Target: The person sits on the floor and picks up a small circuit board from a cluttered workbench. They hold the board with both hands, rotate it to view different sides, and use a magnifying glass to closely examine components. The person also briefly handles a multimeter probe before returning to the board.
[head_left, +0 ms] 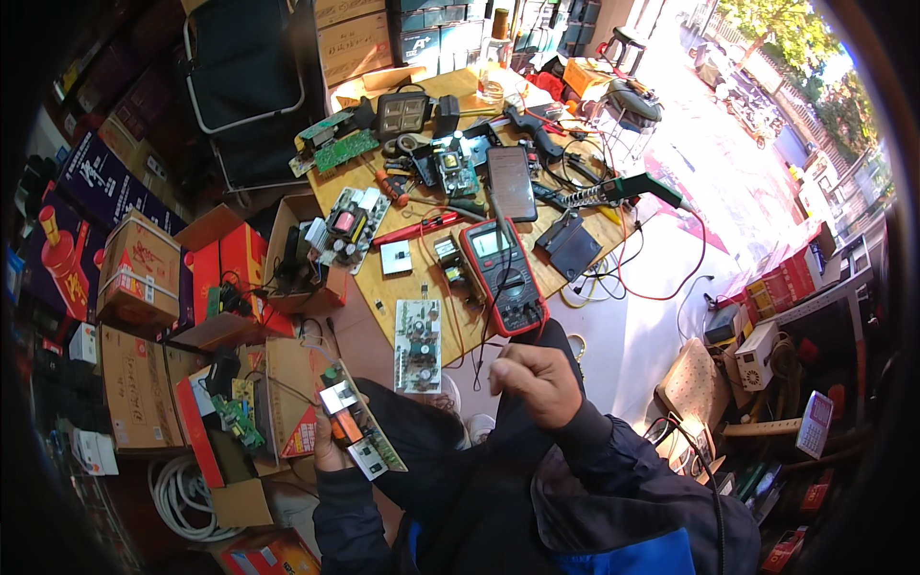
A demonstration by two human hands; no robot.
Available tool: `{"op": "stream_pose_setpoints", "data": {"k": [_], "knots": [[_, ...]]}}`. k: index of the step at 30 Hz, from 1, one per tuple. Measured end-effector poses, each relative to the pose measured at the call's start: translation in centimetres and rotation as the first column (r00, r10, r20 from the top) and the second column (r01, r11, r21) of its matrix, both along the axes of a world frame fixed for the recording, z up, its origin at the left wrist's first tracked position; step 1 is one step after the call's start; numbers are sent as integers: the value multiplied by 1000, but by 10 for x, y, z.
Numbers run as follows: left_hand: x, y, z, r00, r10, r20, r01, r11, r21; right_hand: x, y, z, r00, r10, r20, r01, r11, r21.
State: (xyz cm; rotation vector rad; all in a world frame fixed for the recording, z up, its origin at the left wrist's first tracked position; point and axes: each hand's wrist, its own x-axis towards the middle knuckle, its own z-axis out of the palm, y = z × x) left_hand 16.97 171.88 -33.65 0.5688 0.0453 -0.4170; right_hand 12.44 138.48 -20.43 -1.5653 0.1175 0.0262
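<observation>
I have the left hand point(329, 452) clamped in a firm grip on a component-covered circuit board point(361, 428), tilted over the left thigh and apart from the table point(369, 287). I see the right hand point(542, 383), fingers curled together, near the red multimeter point(504, 280).

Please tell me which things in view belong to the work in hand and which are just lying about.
Work in hand, it seems:
circuit board, held in the left hand
red multimeter, perhaps, on the table near the right hand

Apparently just lying about:
black chair
coiled pale cable
cardboard carton at left
</observation>
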Motion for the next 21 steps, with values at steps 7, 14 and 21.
{"op": "stream_pose_setpoints", "data": {"k": [7,14,21], "knots": [[22,3,-56,996,5,-89,-15,993,-117,15,-18,14,908,-369,199,295,899,322],[21,3,-73,995,-103,10,102,967,-233,46,-29,33,812,-474,340,422,880,219],[24,2,-69,978,-208,33,203,891,-407,72,-48,54,778,-462,425,416,887,203]]}}
